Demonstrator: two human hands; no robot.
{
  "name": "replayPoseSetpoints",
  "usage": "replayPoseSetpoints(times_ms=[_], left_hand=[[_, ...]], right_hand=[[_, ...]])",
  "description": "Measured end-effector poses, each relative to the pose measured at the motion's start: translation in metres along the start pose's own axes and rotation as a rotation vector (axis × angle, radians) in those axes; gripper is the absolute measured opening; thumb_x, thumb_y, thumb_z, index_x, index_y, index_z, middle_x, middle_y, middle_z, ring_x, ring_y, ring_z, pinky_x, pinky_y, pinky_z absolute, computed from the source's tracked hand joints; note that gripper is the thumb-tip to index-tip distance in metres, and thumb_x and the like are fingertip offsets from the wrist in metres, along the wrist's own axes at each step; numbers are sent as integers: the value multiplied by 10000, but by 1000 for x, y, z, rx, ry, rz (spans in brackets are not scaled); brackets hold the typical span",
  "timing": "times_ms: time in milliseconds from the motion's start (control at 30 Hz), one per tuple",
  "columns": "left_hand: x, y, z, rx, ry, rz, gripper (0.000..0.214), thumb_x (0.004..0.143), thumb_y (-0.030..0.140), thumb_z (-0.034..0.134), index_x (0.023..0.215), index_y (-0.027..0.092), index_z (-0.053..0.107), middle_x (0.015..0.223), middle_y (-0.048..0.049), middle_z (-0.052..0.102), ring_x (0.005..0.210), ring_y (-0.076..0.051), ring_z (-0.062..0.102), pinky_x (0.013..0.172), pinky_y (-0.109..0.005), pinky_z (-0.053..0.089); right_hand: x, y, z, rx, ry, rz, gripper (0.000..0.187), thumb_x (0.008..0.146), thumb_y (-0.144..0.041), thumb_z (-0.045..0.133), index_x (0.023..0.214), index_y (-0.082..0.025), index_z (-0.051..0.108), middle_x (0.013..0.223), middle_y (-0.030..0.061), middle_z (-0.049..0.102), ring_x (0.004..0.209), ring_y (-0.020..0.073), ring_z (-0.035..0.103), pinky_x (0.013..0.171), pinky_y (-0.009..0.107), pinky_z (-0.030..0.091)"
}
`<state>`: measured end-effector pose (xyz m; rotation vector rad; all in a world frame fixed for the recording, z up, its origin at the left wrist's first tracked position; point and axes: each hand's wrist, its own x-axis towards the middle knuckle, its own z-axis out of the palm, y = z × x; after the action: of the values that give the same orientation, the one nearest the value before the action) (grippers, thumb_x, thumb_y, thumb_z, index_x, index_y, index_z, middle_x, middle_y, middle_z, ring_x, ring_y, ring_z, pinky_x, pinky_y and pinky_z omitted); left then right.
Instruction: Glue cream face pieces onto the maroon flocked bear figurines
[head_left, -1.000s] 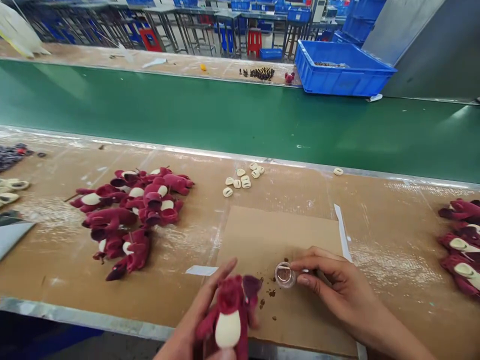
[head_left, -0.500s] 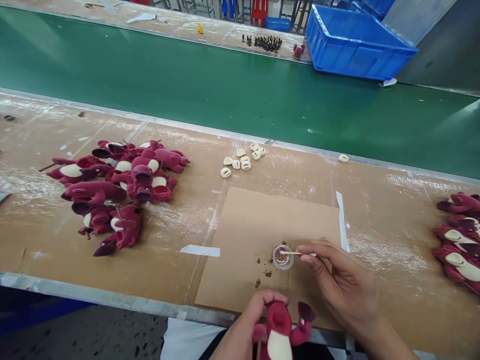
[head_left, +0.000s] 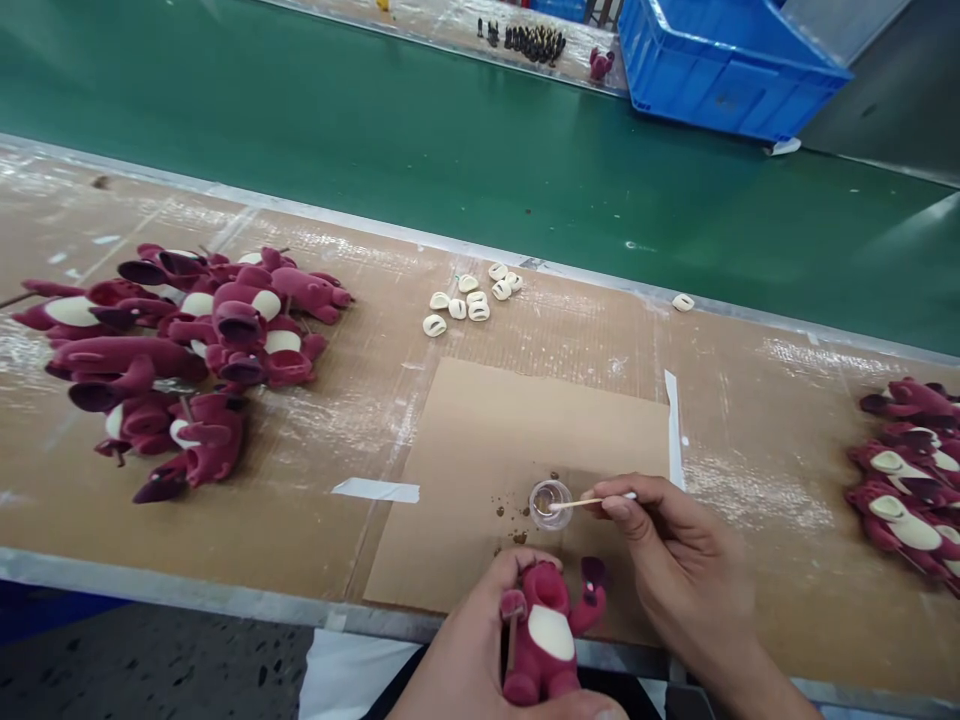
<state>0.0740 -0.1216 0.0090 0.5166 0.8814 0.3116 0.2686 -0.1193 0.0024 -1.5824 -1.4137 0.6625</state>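
The left hand (head_left: 480, 655) closes around a maroon plush toy (head_left: 544, 635), keeping it upright beside the small clear cup (head_left: 550, 505) on a cardboard sheet (head_left: 450, 470), within easy reach of the wooden stick (head_left: 589, 503) pinched in the right hand (head_left: 675, 545), its tip at the cup.

Head camera faces forward, down onto left hand (head_left: 469, 665), right hand (head_left: 679, 550).

Bright, even light falls from above, leaving only soft shadows under the left hand (head_left: 469, 660) and the right hand (head_left: 679, 570). A pale streak of glare shines at the right end of the belt (head_left: 911, 222). The wide lens bows the long edge of the worktop (head_left: 780, 600) slightly, yet the whole view stays sharp, without obvious blur.
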Motion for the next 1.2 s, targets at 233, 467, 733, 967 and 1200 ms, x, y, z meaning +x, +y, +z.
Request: replayPoseSetpoints(times_ms=[233,467,733,967,1200], left_hand=[[10,-7,-1,-33,-67,-16,665,601,327,988,1074,226,531,924,20,597,598,-64,435,576,-254,312],[7,-15,-4,28,-100,-14,659,672,367,947,1129,235,492,808,43,606,613,-99,500,582,-254,335],[0,-9,-3,77,-53,30,655,610,261,954,1106,220,528,969,-15,612,620,-82,476,547,-226,315],[-4,-10,-4,320,29,96,658,649,196,839,1232,237,535,1046,-57,679,791,-191,633,658,-273,456],[2,-27,-11,422,45,141,697,603,289,853,1247,304,587,1040,-53,770,914,-310,708,831,-398,525]], right_hand=[[-13,-8,-9,132,-153,-2,144,1011,-194,604,982,-284,712,826,-27,742,751,115,723,638,177,582],[-11,-5,-9,177,-323,-112,181,1007,-98,556,984,-242,662,831,-15,711,733,116,676,653,233,548],[-11,-11,-18,162,-416,-151,228,994,-42,512,986,-233,635,822,-8,697,728,119,664,656,253,549],[-4,-18,-18,107,-410,-260,240,976,-8,487,960,-216,606,792,0,685,722,129,649,663,269,545],[-6,-20,-19,158,-410,-286,296,931,56,469,950,-213,592,805,1,688,744,134,639,716,308,545]])
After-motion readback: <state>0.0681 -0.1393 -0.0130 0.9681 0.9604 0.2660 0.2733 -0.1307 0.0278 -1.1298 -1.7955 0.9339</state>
